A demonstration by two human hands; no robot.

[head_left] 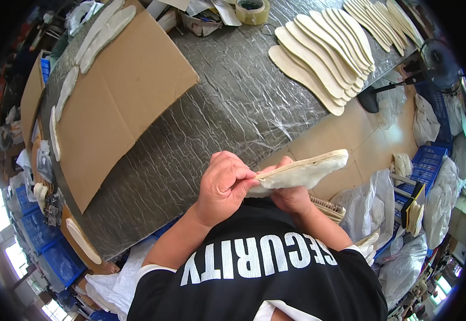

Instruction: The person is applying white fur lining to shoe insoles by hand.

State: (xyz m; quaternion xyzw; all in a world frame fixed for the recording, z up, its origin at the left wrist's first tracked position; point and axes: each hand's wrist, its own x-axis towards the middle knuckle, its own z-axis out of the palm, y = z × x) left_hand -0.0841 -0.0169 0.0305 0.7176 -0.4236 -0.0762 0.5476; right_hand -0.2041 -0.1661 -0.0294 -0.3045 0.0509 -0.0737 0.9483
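The held insole [305, 174] is cream and white, the desk [222, 101] dark grey with pale crinkles, the left cardboard [123, 91] brown, the shirt [329, 291] black and white.

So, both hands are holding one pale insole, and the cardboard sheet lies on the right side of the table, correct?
Wrong side: the head view shows the cardboard sheet on the left of the table. The left hand and right hand do hold one pale insole.

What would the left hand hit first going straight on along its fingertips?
The insole, whose end the left hand is pinching; beyond that, probably the right hand, though depth is unclear from this one view.
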